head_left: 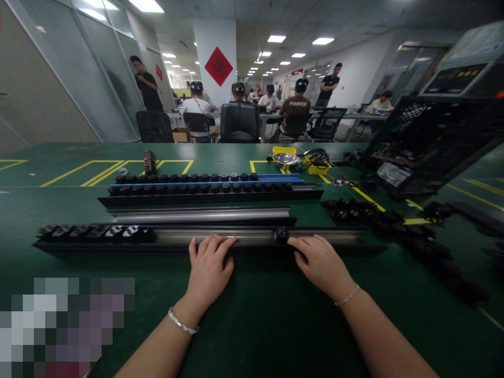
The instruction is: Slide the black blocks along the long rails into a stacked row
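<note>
A long black-edged metal rail (252,237) lies across the table in front of me. Over its middle rests my left hand (210,262), fingers stretched and spread, fingertips on the rail and nothing held. A small black block (281,234) with coppery bits on top sits in the channel, right of centre. My right hand (321,260) is just right of this block, its index fingertip against the block's side and the other fingers bent over the rail's front edge. Several black modules (92,232), some with white tops, sit in a row in the rail's left end.
Behind lie a shorter rail (205,215) and a rail with rows of black blocks (205,188) and blue strips. Loose black parts (417,241) and an open computer case (425,142) stand right. A metal bowl (286,159) is farther back. People sit beyond the table.
</note>
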{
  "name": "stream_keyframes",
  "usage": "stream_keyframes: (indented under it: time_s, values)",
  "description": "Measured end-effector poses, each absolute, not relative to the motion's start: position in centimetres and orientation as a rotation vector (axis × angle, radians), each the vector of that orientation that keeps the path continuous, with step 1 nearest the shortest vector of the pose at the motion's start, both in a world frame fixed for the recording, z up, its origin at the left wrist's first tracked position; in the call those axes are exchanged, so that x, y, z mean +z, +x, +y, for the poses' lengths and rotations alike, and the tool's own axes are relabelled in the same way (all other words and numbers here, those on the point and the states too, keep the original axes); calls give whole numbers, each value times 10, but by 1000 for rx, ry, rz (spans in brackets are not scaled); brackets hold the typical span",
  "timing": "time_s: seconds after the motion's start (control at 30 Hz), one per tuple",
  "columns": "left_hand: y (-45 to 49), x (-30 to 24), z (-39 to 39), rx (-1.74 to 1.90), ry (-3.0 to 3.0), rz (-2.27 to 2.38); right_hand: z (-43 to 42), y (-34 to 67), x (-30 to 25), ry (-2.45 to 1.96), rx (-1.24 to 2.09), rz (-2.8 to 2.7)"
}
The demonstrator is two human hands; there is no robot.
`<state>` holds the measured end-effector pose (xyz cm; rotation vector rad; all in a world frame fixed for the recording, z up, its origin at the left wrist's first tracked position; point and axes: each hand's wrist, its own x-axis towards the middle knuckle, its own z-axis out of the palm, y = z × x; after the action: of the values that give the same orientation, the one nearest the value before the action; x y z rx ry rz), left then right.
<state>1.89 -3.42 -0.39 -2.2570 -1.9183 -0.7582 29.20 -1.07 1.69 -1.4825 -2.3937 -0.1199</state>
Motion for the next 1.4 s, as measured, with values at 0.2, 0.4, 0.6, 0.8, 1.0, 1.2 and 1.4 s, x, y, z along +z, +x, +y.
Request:
stream_keyframes:
  time_s: [0.2,0.4,0.6,0.8,1.0,1.2,1.4]
  values:
    - [19,-3,-34,-745,-2261,-1939,-10,297,17,-1475,-129,-2396]
    - [19,-3,-34,-732,-2268,-1936,-11,302,19,-1489,-155,-2379]
    - [19,-1,-35,-723,-2267,-1932,-11,304,20,-1454,-123,-2357]
    - [19,-3,-34,-735,-2264,-1931,-9,288,7,-1505,-151,-2055]
    - [20,-3,-34,-754,-2265,-1938,-1,259,5,-1736,-145,-1835]
    - [20,-2,-34,-760,-2257,-1931,1,258,8,-1740,-118,-1812]
    - [20,-2,-34,-760,-2262,-1925,1,260,8,-1717,-114,-1815]
